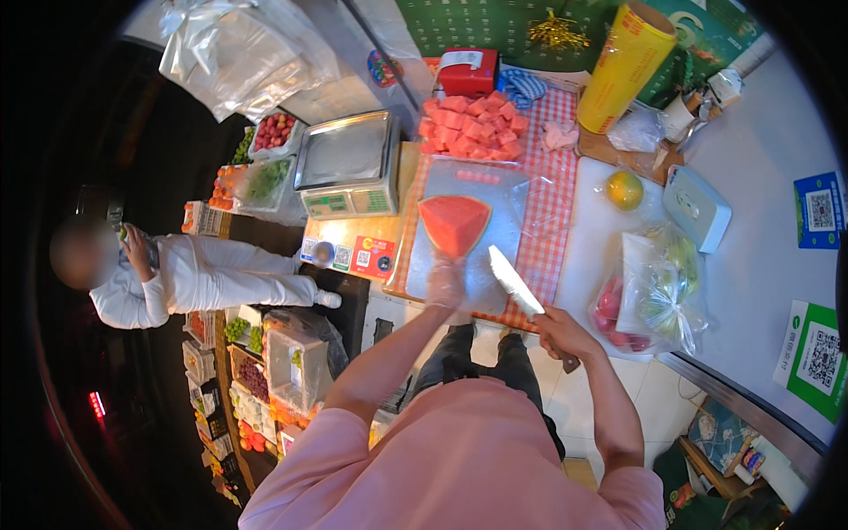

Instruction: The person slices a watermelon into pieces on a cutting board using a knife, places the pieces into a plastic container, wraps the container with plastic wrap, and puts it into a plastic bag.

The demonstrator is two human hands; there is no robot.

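Observation:
A thick wedge of red watermelon (pixel 454 222) rests over the translucent cutting board (pixel 424 265), its thin green rind showing along the edges. Gripping its near end is my left hand (pixel 446 281), in a clear plastic glove and somewhat blurred; the wedge partly hides the fingertips. My right hand (pixel 563 334) is bare and holds a kitchen knife (pixel 515 281) by its brown handle. The blade points away from me, to the right of the wedge and apart from it. Beyond the board lies a heap of watermelon cubes (pixel 472 126) on clear plastic.
A weighing scale (pixel 344 162) stands left of the board. On the right are an orange (pixel 624 191), a bag of fruit (pixel 652 291), a light-blue box (pixel 697 209) and a yellow roll of film (pixel 626 66). Beyond the counter's left side, a person in white (pixel 218 271) stands near fruit crates.

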